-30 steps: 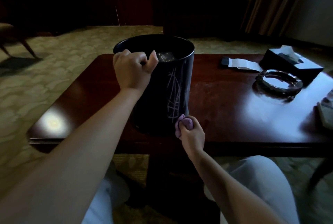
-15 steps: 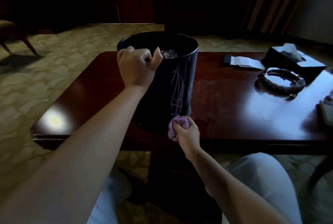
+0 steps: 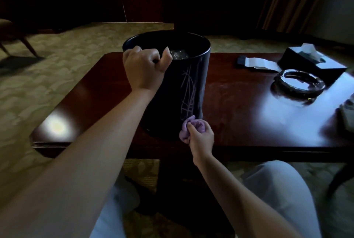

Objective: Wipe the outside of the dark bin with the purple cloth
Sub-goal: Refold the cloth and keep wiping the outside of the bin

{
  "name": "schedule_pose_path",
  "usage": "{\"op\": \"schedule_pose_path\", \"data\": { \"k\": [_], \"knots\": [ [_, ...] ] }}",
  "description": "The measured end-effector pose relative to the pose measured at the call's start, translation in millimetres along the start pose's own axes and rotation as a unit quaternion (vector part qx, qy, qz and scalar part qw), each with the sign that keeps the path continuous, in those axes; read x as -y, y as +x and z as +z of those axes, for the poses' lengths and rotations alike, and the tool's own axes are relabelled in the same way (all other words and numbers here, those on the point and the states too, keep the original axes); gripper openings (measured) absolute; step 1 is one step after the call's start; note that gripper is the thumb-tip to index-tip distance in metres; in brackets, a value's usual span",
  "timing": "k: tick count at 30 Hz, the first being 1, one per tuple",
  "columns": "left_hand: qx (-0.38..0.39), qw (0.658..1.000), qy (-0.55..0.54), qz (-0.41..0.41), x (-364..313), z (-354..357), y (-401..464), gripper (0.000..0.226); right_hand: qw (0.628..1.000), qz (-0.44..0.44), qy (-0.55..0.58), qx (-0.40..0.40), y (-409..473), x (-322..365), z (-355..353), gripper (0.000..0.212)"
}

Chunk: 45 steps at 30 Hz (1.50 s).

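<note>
Head view, the only one we've got: the bin (image 3: 183, 84) stands just left of centre frame on the dark red bench (image 3: 239, 103), and the left hand (image 3: 144, 67) has its grip curled over the near rim, steadying it, same as a second ago. The right hand (image 3: 201, 138) has the purple cloth (image 3: 191, 125) balled up in a closed grip, pressed to the very foot of the bin's wall, lower centre of the frame. And here's the change: a second back that cloth sat at the bin's lower right side, half a second back it had slid leftward along the base, and now it's back under the pale scratchy lines on the wall. So that's short back-and-forth rubbing low down; my read is the base band is getting done while the upper wall and the far side are yet to come.

Hard to see: the bin's far side is turned away entirely, its left wall hides behind the left forearm, and the room is so dim that dirt can't be told from sheen. Something crinkly glints inside the bin, unclear what. At right, a tissue box (image 3: 314, 59) and glass ashtray (image 3: 298, 84) sit well apart
</note>
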<state>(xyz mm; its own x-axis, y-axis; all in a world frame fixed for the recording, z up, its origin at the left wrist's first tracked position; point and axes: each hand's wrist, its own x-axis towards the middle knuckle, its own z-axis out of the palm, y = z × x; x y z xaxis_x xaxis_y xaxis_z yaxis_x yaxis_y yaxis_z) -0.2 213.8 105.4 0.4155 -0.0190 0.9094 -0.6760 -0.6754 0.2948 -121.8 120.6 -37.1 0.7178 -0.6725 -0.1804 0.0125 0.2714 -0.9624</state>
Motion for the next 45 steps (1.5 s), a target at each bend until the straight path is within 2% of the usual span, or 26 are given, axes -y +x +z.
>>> {"op": "schedule_pose_path", "data": {
  "k": [3, 6, 8, 11, 13, 16, 19, 23, 28, 31, 35, 37, 40, 45],
  "knots": [
    [0.004, 1.0, 0.0, -0.004, 0.2, 0.1, -0.3, 0.051, 0.999, -0.004, -0.002, -0.043, -1.2, 5.5, 0.8, 0.009],
    [-0.004, 1.0, 0.006, 0.001, 0.4, 0.8, -0.3, 0.051, 1.0, 0.01, -0.028, 0.005, -6.3, 6.1, 6.5, 0.009],
    [-0.01, 1.0, 0.008, 0.006, 0.7, 1.5, -0.1, 0.051, 0.999, 0.031, 0.004, 0.02, -10.7, 7.1, 11.7, 0.006],
    [-0.008, 1.0, 0.012, 0.005, 2.1, 1.3, 0.7, 0.051, 0.994, 0.071, 0.073, -0.042, -8.2, 12.2, 17.6, 0.011],
    [-0.009, 1.0, 0.016, 0.004, 1.7, 1.5, 1.2, 0.05, 0.994, 0.071, 0.056, -0.063, -8.3, 13.6, 18.6, 0.008],
    [-0.009, 1.0, 0.011, 0.004, 1.0, 2.9, 0.6, 0.051, 0.995, 0.068, 0.056, -0.042, -11.7, 19.7, 15.8, 0.002],
    [-0.003, 1.0, 0.004, -0.002, 1.2, 1.7, 0.3, 0.05, 0.992, 0.066, 0.092, -0.06, -6.4, 26.8, 12.1, 0.003],
    [-0.012, 1.0, 0.009, 0.002, 0.6, 2.3, 0.6, 0.05, 0.998, 0.05, 0.029, -0.024, -9.9, 18.9, 15.6, 0.005],
    [-0.01, 1.0, 0.007, 0.01, 1.5, 1.5, 0.3, 0.05, 0.996, 0.043, 0.048, -0.055, -7.9, 23.2, 11.6, 0.005],
    [-0.019, 1.0, 0.008, 0.011, 1.0, 2.4, 0.2, 0.05, 0.999, 0.042, 0.017, -0.017, -14.3, 24.0, 13.6, 0.006],
    [-0.013, 1.0, 0.0, 0.01, 1.3, 1.7, 0.2, 0.05, 0.995, 0.052, 0.083, -0.03, -4.9, 32.0, 15.8, 0.003],
    [-0.019, 1.0, 0.002, 0.012, 0.1, 1.5, 0.4, 0.049, 0.996, 0.045, 0.073, -0.037, -3.2, 31.9, 15.8, 0.003],
    [-0.023, 1.0, -0.001, 0.012, -1.0, 3.0, -0.1, 0.049, 0.999, 0.029, 0.032, -0.017, -9.7, 34.0, 12.6, 0.013],
    [-0.01, 1.0, -0.007, 0.008, -0.3, 1.4, -0.5, 0.05, 0.997, 0.023, 0.077, 0.0, -12.0, 41.3, 12.1, 0.015]
  ]
}}
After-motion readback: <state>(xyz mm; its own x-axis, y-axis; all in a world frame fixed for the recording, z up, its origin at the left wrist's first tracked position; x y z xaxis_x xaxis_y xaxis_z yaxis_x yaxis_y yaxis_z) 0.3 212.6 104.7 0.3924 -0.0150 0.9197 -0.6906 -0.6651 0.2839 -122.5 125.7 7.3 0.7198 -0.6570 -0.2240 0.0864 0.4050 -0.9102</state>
